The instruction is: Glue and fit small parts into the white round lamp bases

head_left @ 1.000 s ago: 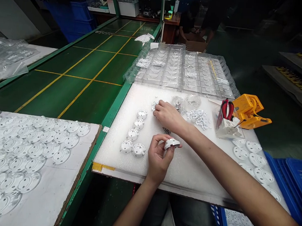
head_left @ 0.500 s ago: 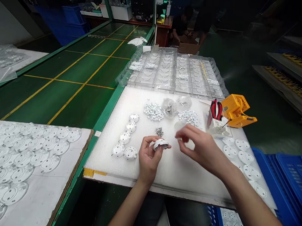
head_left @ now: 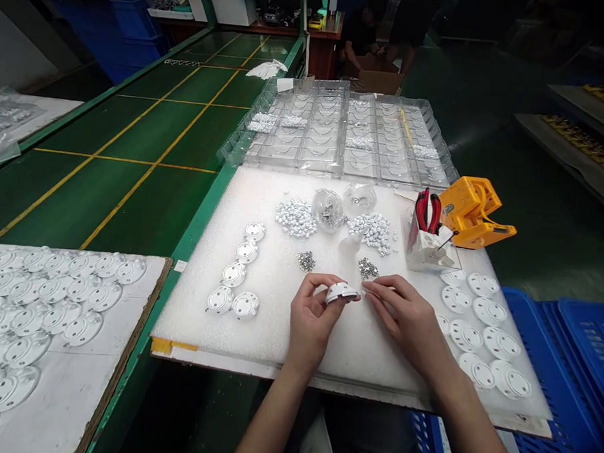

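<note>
My left hand (head_left: 312,324) grips a round white plastic part (head_left: 341,293), tilted above the foam-covered table (head_left: 277,345). Thumb and fingers of my right hand (head_left: 410,321) are pinched together at that part's right edge; whatever they hold is too small to make out. Just beyond the hands lie two little heaps of metal bits, a left heap (head_left: 306,261) and a right heap (head_left: 368,268). Farther back are a pile of small white pieces (head_left: 296,218), a second white pile (head_left: 373,232) and a clear bag (head_left: 327,209) with metal bits inside.
Several white round parts (head_left: 234,274) stand in a column at left, more round parts (head_left: 465,335) at right. A box with red-handled pliers (head_left: 427,212) and a yellow tape dispenser (head_left: 473,210) sit back right. Clear trays (head_left: 330,137) lie behind; blue crates (head_left: 576,359) flank the right.
My right hand has moved down and left to the white part's edge. My left hand still holds the part, slightly further right. The whole view has shifted a little.
</note>
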A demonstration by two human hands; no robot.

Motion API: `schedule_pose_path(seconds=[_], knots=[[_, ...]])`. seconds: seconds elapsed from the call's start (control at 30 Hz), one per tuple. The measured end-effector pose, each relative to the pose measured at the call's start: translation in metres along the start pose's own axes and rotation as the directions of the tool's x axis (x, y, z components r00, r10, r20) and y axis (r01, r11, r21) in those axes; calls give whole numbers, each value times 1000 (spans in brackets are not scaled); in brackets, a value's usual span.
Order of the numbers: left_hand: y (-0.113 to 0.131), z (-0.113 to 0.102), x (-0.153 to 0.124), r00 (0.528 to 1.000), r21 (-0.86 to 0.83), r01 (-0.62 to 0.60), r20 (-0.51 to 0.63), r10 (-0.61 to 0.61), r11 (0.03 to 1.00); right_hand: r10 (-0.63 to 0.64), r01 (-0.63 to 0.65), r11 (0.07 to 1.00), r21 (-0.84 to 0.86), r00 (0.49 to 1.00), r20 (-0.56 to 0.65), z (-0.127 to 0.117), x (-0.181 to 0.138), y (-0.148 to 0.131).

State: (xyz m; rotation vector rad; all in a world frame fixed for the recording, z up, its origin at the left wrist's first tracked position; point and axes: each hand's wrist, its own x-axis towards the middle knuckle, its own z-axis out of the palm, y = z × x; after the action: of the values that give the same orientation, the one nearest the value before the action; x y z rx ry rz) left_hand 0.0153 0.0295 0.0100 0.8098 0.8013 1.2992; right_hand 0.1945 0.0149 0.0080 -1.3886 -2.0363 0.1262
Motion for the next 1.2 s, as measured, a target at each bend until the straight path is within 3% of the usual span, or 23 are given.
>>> schedule_pose_path(seconds=[0.2, 0.27, 0.33, 0.43, 0.53, 0.6, 0.9, 1.2], knots=[[-4, -7, -1, 993, 109, -94, 88, 84, 990, -37, 37, 998, 58, 999, -5, 7, -4, -1], [-5, -8, 0, 979, 211, -195, 104, 177, 958, 11, -9, 992, 129, 1000, -13, 3, -4, -4], [-7, -8, 0, 964, 291, -263, 121, 237, 920, 137, -129, 960, 248, 991, -13, -2, -4, -7], [-8, -7, -1, 964, 276, -250, 161, 212, 928, 354, -309, 800, 515, 935, 11, -6, -4, -10], [-7, -6, -3, 965, 247, -221, 198, 175, 944, 443, -332, 604, 725, 896, 41, -3, -2, -13], [-7, -5, -3, 961, 271, -224, 222, 166, 936, 454, -324, 529, 785, 889, 61, 0, -1, -15], [-3, -4, -3, 957, 393, -226, 258, 129, 891, 436, -348, 461, 816, 890, 133, 1, 2, -19], [0, -3, -5, 953, 456, -252, 268, 138, 854, 380, -386, 469, 794, 900, 213, 0, 1, -17]])
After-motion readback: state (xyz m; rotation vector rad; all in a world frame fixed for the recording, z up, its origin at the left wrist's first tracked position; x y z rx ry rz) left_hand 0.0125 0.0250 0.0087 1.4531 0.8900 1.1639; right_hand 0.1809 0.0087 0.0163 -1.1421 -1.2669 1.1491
